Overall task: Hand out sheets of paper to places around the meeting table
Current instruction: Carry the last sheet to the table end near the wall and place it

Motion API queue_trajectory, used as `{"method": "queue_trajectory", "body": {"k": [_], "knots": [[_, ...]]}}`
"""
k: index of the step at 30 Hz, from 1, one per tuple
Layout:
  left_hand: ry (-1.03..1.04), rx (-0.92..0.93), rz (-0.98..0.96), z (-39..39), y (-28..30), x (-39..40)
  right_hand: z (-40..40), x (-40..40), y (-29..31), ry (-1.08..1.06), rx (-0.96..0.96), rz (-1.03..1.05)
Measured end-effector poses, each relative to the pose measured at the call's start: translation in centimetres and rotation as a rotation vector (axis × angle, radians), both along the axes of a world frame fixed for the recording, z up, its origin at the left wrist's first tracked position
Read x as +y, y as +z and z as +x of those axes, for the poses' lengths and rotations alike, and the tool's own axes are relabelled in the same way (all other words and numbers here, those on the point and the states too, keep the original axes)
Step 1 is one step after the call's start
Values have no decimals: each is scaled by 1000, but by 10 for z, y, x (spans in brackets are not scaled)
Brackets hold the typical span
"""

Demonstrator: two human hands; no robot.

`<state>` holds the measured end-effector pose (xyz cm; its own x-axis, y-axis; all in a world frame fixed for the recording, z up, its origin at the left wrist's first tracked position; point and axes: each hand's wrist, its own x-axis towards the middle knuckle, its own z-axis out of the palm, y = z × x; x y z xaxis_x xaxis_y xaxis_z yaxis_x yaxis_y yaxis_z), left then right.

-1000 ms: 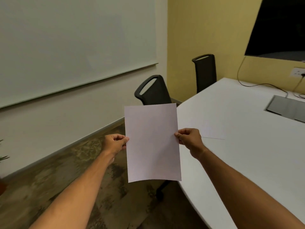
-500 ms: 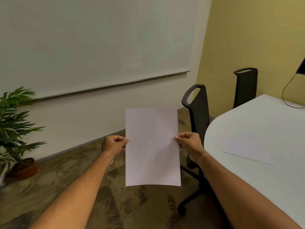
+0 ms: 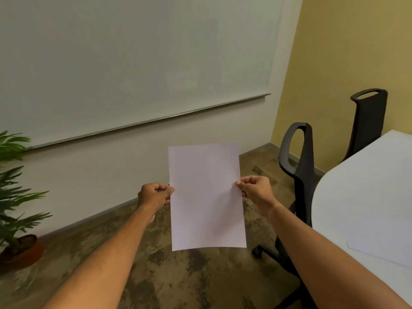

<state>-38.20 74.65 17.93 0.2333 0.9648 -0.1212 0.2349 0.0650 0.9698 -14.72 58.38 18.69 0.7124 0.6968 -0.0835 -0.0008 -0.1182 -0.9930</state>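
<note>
I hold a blank white sheet of paper [image 3: 206, 197] upright in front of me, over the floor. My left hand [image 3: 155, 194] pinches its left edge and my right hand [image 3: 255, 191] pinches its right edge, both about mid-height. Whether it is one sheet or a thin stack I cannot tell. The white meeting table [image 3: 361, 192] curves in at the right. Another sheet [image 3: 383, 248] lies flat on it near the right edge of the view.
Two black office chairs stand by the table: a near one [image 3: 298, 166] just right of my right hand, a far one [image 3: 369, 121] by the yellow wall. A potted palm [image 3: 15, 197] is at the left. A whiteboard [image 3: 133, 63] covers the wall ahead.
My view has swung left: the table and chairs slid to the right, the screen left the view, the plant came in. Both hands kept the same grip on the sheet.
</note>
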Motion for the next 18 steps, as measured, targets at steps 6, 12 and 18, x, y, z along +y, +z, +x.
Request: {"method": "queue_trajectory", "body": {"k": [6,12,18], "knots": [[-32,1,3,55,10,80,48,73,16,-23,25,13],[-108,-9,20,123,18,166,102,143,18,-115,14,11],[-277,-23,25,214,21,264,164,213,15,-300,10,0]]}}
